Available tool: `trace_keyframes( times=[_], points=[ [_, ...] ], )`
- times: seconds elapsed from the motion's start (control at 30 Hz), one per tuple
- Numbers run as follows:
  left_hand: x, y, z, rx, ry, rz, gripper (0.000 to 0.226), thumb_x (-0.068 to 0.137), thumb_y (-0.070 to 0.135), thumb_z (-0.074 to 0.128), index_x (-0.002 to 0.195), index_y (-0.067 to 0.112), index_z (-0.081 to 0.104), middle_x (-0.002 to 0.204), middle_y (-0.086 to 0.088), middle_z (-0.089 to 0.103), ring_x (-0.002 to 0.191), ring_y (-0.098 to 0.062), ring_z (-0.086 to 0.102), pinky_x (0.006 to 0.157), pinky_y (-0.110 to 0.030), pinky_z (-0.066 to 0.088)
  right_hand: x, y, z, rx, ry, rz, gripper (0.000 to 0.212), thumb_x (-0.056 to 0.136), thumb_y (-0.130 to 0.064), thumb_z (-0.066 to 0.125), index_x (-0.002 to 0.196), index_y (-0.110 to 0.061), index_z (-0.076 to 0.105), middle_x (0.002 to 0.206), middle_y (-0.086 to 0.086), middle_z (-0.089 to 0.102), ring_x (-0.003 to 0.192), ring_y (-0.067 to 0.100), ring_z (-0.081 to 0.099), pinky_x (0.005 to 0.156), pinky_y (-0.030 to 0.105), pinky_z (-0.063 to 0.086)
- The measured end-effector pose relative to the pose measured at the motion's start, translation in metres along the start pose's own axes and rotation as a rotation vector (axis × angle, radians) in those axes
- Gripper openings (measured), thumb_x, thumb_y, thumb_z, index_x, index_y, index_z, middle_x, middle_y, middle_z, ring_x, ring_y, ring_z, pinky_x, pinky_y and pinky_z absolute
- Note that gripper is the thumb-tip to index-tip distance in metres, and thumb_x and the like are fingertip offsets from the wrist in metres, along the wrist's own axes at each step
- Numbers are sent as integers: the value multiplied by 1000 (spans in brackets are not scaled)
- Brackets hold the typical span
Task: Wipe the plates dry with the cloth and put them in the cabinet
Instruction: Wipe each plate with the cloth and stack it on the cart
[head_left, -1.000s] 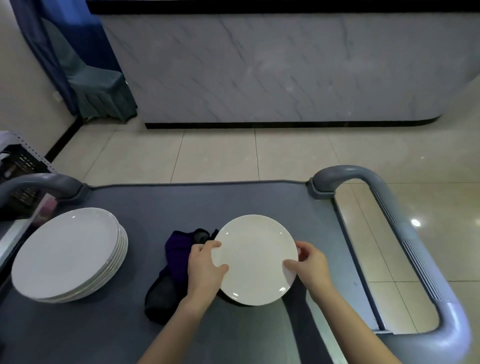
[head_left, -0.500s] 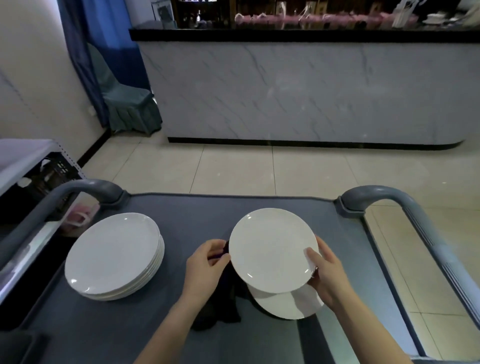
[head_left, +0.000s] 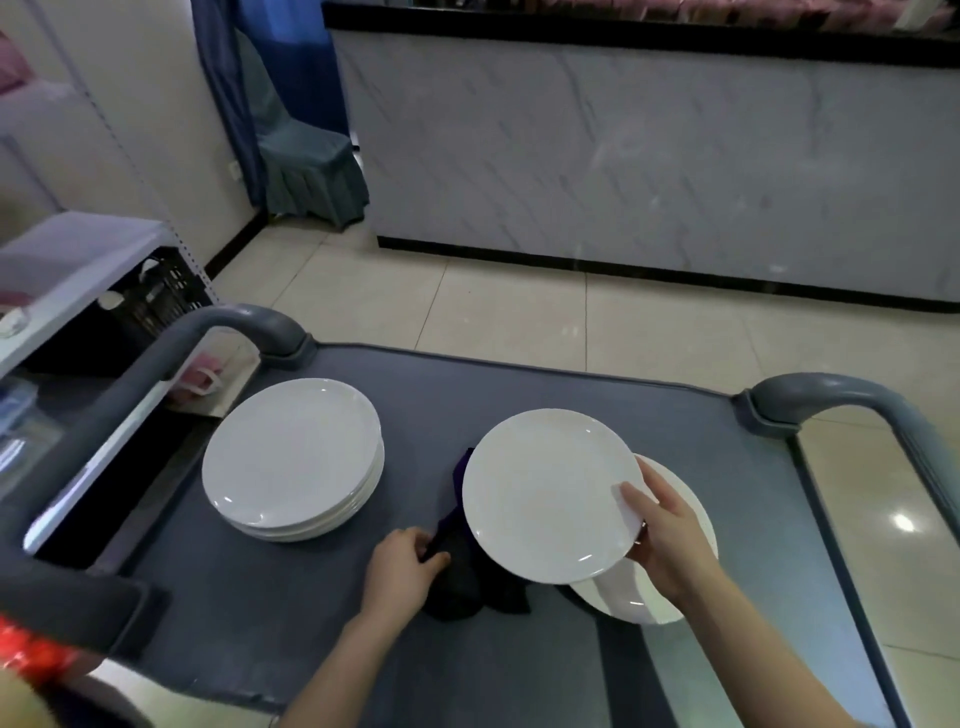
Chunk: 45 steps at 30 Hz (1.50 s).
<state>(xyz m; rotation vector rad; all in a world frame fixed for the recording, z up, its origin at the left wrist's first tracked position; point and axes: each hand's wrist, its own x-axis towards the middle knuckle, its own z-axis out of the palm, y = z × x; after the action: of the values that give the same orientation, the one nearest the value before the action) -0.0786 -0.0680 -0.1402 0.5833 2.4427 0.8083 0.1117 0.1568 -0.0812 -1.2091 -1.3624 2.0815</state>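
Plate (head_left: 545, 493) held over the cart (head_left: 519, 665); your right hand (head_left: 670, 540) grips its rim at four o'clock. Your left hand (head_left: 402, 569) pinches the dark cloth (head_left: 460, 582) at its eight o'clock. A plate stack (head_left: 291, 457) sits at nine o'clock.

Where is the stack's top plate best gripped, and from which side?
Probably by the top plate at its right rim, coming from the bare cart side: it lies flat, so only the edge gives purchase, and the cart handle crowds its left.
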Motion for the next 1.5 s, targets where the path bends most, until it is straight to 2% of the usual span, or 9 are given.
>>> trace_keyframes(
  times=[0.2, 0.5, 0.63, 0.7, 0.8, 0.93, 1.07, 1.23, 1.5],
  points=[
    [9, 9, -20, -215, 25, 34, 18, 91, 21, 68, 77, 23, 57, 78, 7, 66, 75, -9, 59, 59, -8, 39, -4, -1, 6, -3, -5, 0, 34, 99, -18, 55, 118, -44, 67, 113, -5, 74, 93, 20, 73, 64, 35, 58],
    [10, 79, -106, -703, 278, 136, 7, 99, 26, 55, 92, 27, 55, 90, 1, 62, 84, -15, 56, 76, -32, 47, -10, -21, 15, 9, -17, -86, 37, 99, -17, 56, 127, -40, 64, 117, -2, 72, 101, 29, 69, 65, 36, 58],
    [-14, 126, -114, -722, 92, 357, 12, 97, 23, 58, 88, 31, 57, 82, 7, 66, 75, -5, 60, 66, -21, 49, -13, -25, 26, 41, -12, -114, 36, 99, -17, 55, 126, -40, 64, 116, -1, 72, 99, 30, 69, 63, 35, 58],
    [-28, 142, -99, -629, -117, 435, 6, 93, 28, 59, 91, 33, 61, 86, 11, 70, 78, -5, 62, 71, -20, 50, -15, -28, 32, 57, -16, -131, 35, 99, -17, 55, 123, -39, 66, 114, 1, 73, 93, 28, 70, 62, 34, 57],
    [-35, 149, -69, -141, -341, 591, 25, 99, 27, 49, 116, 31, 67, 135, 18, 59, 121, 2, 53, 102, -14, 35, -17, -34, 37, 80, -25, -154, 34, 99, -15, 56, 122, -38, 66, 109, 5, 74, 84, 28, 71, 60, 37, 57],
    [-24, 140, -51, 303, -245, 803, 44, 97, 5, 43, 134, 19, 60, 150, 13, 45, 128, -16, 46, 108, -17, 27, -21, -36, 38, 112, -24, -172, 34, 99, -15, 57, 125, -35, 65, 108, 6, 75, 83, 26, 73, 61, 37, 58],
    [-20, 118, -51, 269, -29, 793, 42, 98, 23, 52, 140, 28, 53, 148, 21, 43, 133, -7, 39, 112, -29, 29, -25, -36, 38, 183, -2, -167, 31, 99, -15, 56, 124, -29, 66, 111, 6, 74, 81, 22, 73, 60, 36, 57],
    [-36, 112, -24, 449, -18, 840, 51, 104, 41, 20, 154, 41, 15, 155, 30, -6, 143, 9, -13, 116, -23, -5, -32, -41, 47, 194, -12, -179, 25, 100, -16, 55, 121, -23, 68, 107, 6, 76, 84, 23, 74, 61, 35, 58],
    [-3, 154, -17, 329, -159, 891, 57, 103, 33, 20, 156, 32, 2, 156, 24, -13, 144, 9, -13, 120, -22, 0, -49, -44, 58, 112, -86, -194, 27, 102, -22, 53, 118, -32, 72, 110, 8, 75, 92, 29, 74, 66, 34, 58]
  ],
)
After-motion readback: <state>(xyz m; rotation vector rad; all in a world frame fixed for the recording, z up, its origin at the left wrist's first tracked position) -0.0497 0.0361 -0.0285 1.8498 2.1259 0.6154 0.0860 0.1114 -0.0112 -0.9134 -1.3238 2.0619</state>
